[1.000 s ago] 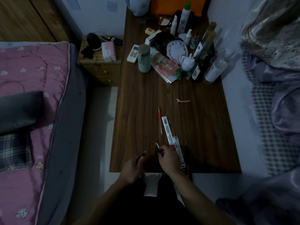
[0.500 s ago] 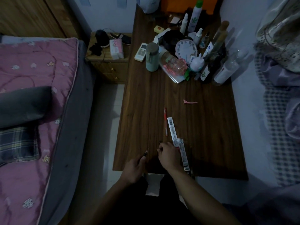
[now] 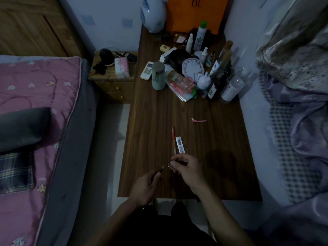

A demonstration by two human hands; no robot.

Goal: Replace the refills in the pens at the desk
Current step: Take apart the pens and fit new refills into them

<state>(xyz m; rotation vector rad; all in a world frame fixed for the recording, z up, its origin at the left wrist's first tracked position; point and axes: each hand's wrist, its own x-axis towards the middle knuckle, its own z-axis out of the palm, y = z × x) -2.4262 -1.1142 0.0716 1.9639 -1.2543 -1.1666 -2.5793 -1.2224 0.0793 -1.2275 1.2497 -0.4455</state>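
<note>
Left hand (image 3: 146, 186) pinches a dark pen piece (image 3: 161, 169) between thumb and curled fingers, and the piece angles up and right towards the other hand. Right hand (image 3: 189, 170) has its fingers curled around a thin piece (image 3: 170, 165). The light is too dim to tell whether that piece is a refill or a barrel. The two pieces meet tip to tip between the hands, above the near part of the desk (image 3: 213, 139). I can't tell if one is inside the other.

A red pen (image 3: 173, 139) lies flat on the desk just beyond the right hand, pointing away from the person. The refill packet (image 3: 179, 145), white with a barcode, lies just beside it on the right, and its near end is hidden behind the right-hand fingers.

A pink hair clip (image 3: 198, 120) lies farther out, apart from the pen.

At the far end of the desk there is clutter:
- green tumbler (image 3: 158, 76)
- remote (image 3: 147, 70)
- round clock (image 3: 192, 68)
- white rabbit figure (image 3: 204, 82)
- a row of bottles (image 3: 232, 87) along the right edge
- orange bag (image 3: 197, 13) against the back wall

Left of the desk is a nightstand (image 3: 113, 86) with a tissue pack (image 3: 121, 66) on it. Further left is a bed with a pink quilt (image 3: 35, 89).
</note>
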